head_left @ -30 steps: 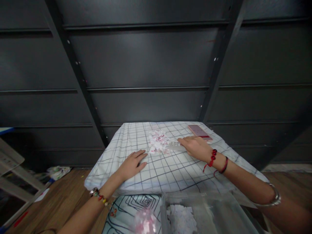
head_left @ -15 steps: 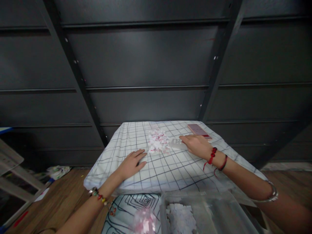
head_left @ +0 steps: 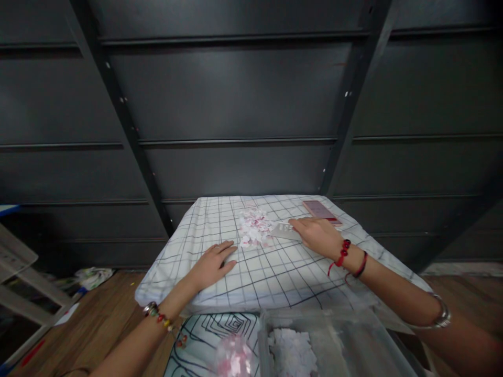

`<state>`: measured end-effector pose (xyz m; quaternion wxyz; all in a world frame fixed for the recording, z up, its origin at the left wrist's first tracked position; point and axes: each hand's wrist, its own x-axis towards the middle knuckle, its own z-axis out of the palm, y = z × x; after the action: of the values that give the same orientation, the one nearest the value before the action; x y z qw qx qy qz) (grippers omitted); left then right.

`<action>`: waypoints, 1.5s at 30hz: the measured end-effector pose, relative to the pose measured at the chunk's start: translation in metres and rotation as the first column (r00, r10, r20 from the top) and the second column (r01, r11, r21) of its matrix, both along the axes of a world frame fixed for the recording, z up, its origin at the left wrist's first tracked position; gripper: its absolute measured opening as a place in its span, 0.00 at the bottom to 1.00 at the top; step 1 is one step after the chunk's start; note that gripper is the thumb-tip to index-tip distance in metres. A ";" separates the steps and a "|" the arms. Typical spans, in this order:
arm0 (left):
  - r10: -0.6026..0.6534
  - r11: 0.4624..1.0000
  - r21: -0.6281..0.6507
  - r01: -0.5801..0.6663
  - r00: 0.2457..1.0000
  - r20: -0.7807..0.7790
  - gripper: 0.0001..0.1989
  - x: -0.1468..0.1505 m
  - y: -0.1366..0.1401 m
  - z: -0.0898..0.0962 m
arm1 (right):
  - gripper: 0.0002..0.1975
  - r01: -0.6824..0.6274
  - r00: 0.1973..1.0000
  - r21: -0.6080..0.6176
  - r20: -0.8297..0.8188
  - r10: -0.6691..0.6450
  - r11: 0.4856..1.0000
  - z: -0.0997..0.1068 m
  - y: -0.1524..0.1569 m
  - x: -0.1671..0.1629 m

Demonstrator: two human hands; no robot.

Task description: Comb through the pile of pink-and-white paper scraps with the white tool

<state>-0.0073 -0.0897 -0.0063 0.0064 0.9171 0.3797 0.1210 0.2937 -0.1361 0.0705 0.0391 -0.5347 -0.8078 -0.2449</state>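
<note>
The right hand (head_left: pixel 316 236) grips a pale, flat strip (head_left: pixel 283 231), its length pointing left toward a loose white-and-pink flake pile (head_left: pixel 255 229); the left hand (head_left: pixel 210 267), flat, grasping nothing, lies nearer the pile.

White gridded cloth (head_left: pixel 271 283), pink and white scraps (head_left: pixel 255 228) in 1 heap, phone (head_left: pixel 319 210) far right

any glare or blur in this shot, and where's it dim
Head view: white glints on the pink bundle; head view: the dark panels fade to near black at upper right; head view: the scrap pile looks soft, its pieces blending.
</note>
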 end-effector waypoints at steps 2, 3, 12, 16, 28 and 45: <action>-0.002 1.000 -0.001 0.002 1.000 0.002 0.21 0.000 0.000 0.000 | 0.11 -0.027 1.000 -0.015 0.007 0.028 1.000 0.000 -0.001 -0.002; -0.003 1.000 -0.001 0.003 1.000 0.003 0.21 -0.001 -0.001 0.000 | 0.10 -0.049 0.999 -0.022 0.009 0.049 0.999 0.000 -0.002 -0.003; -0.005 1.000 0.005 0.005 1.000 0.014 0.21 -0.001 0.000 -0.002 | 0.10 -0.167 0.986 -0.007 -0.024 0.166 0.986 0.004 -0.008 -0.005; -0.003 1.000 0.000 0.003 1.000 0.002 0.21 0.000 0.000 0.000 | 0.11 -0.175 0.984 -0.013 -0.015 0.175 0.984 0.003 -0.001 -0.014; -0.003 1.000 0.010 0.003 1.000 0.002 0.21 0.000 0.000 -0.001 | 0.11 -0.228 0.974 -0.016 -0.009 0.228 0.974 0.005 -0.007 -0.010; -0.003 1.000 0.005 0.003 1.000 0.018 0.20 0.000 0.000 -0.001 | 0.11 -0.101 0.995 -0.033 -0.001 0.101 0.994 0.004 -0.004 -0.008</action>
<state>-0.0072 -0.0897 -0.0075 0.0077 0.9166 0.3780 0.1302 0.2860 -0.1402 0.0747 0.0423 -0.4934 -0.8379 -0.2295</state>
